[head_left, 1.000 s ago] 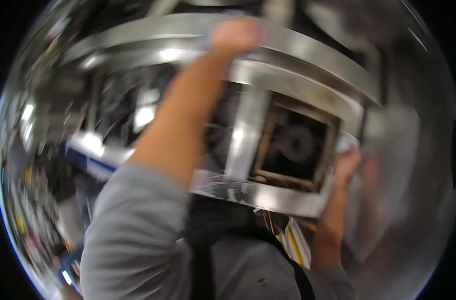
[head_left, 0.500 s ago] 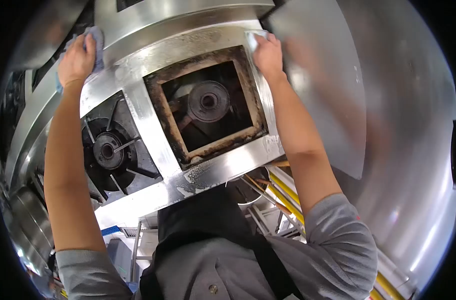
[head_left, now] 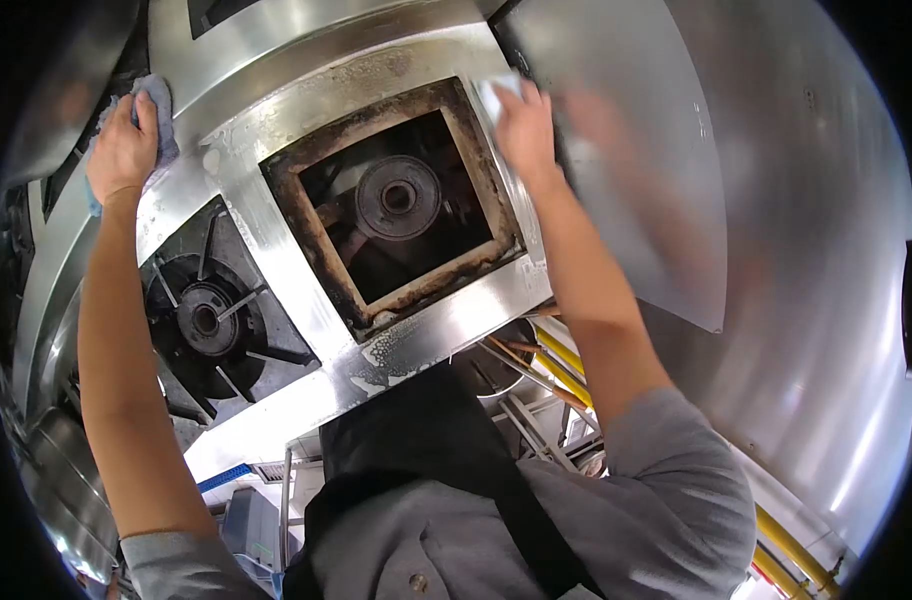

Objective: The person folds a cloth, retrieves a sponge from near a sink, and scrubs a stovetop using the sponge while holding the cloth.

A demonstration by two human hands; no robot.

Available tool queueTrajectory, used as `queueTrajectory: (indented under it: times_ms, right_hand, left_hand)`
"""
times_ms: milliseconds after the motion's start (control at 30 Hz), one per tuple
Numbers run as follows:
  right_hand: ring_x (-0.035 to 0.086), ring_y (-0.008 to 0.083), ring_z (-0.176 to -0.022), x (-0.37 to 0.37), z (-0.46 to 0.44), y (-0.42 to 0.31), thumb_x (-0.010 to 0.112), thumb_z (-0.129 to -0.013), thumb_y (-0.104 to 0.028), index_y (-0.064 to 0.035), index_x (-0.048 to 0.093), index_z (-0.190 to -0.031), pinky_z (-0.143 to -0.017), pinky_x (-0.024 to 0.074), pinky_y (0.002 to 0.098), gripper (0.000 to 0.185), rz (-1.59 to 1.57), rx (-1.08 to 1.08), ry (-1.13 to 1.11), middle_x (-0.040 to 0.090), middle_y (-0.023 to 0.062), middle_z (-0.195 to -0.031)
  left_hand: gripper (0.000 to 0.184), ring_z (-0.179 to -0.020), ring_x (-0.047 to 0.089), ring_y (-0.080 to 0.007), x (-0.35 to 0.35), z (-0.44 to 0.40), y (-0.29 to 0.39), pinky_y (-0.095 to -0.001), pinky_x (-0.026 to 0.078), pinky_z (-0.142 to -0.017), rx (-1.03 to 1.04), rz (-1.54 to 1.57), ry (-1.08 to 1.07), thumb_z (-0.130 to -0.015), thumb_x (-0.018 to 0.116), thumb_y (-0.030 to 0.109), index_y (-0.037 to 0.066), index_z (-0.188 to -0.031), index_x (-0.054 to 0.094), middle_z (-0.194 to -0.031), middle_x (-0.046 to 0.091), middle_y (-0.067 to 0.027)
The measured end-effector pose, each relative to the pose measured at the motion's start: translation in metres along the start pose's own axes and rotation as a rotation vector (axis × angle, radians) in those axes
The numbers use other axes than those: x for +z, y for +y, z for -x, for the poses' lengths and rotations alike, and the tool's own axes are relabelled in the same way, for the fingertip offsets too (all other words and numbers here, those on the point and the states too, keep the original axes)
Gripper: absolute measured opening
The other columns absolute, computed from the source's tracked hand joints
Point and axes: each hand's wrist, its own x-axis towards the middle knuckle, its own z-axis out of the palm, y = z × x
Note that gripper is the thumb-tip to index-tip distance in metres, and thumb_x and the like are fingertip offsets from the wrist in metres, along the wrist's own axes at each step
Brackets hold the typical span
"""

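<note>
My left hand [head_left: 121, 158] is closed over a bunched grey-blue cloth [head_left: 162, 112], pressed to the steel at the back left of the stove top [head_left: 281, 245]. At the right, my right hand [head_left: 526, 132] grips a small white pad [head_left: 492, 98], blurred, on the narrow steel strip beside the square burner opening. That opening has a browned, charred rim [head_left: 311, 222] and a round burner [head_left: 398, 198] deep inside. Wet, soapy patches [head_left: 391, 350] lie on the front steel edge. My fingers hide part of the pad.
A second burner [head_left: 208, 317] with a dark grate stands at the left. Tall steel panels [head_left: 646, 150] rise close on the right and mirror my arm. Below the front edge are a metal pot [head_left: 491, 370] and yellow pipes [head_left: 566, 365].
My right hand has slid the white pad a little toward me along the right strip. The view has shifted slightly; my left hand stays on the cloth.
</note>
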Motion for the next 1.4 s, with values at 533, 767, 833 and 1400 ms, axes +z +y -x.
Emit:
queueTrajectory:
  times_ms: [533, 767, 833, 1400]
  right_hand:
    - [0.056, 0.0445, -0.106, -0.052, 0.08, -0.018, 0.057, -0.081, 0.004, -0.01, 0.071, -0.122, -0.096, 0.0468, 0.0492, 0.045, 0.032, 0.087, -0.302, 0.058, 0.0278, -0.121]
    - [0.057, 0.0448, -0.1, -0.012, 0.016, -0.004, 0.057, -0.086, -0.003, -0.0083, 0.072, -0.117, -0.092, 0.0472, 0.0484, 0.035, 0.044, -0.023, -0.112, 0.062, 0.0271, -0.114]
    - [0.056, 0.0439, -0.106, -0.05, 0.085, -0.012, 0.058, -0.084, 0.002, -0.0074, 0.072, -0.117, -0.095, 0.0468, 0.0492, 0.037, 0.032, 0.052, -0.146, 0.062, 0.0251, -0.115]
    - [0.058, 0.0434, -0.103, -0.041, 0.083, -0.003, 0.058, -0.087, -0.002, -0.0165, 0.073, -0.119, -0.094, 0.048, 0.0474, 0.038, 0.022, 0.12, -0.077, 0.061, 0.0248, -0.121]
  left_hand:
    - [0.056, -0.11, 0.064, -0.0417, 0.004, -0.002, -0.005, -0.051, 0.053, -0.089, -0.026, 0.014, -0.028, -0.1, 0.035, 0.06, 0.022, -0.131, 0.061, -0.123, 0.067, -0.0144]
    - [0.057, -0.11, 0.063, -0.0428, 0.01, -0.002, -0.01, -0.0512, 0.052, -0.09, 0.01, 0.027, -0.051, -0.1, 0.033, 0.06, 0.021, -0.131, 0.061, -0.124, 0.066, -0.0171]
    - [0.056, -0.111, 0.063, -0.0423, 0.007, -0.003, -0.009, -0.0502, 0.052, -0.091, -0.008, 0.027, -0.056, -0.1, 0.036, 0.06, 0.021, -0.131, 0.061, -0.126, 0.066, -0.017]
    - [0.059, -0.114, 0.061, -0.0422, 0.004, -0.004, -0.008, -0.0509, 0.05, -0.094, 0.02, 0.035, -0.074, -0.1, 0.034, 0.06, 0.017, -0.127, 0.063, -0.125, 0.065, -0.0193]
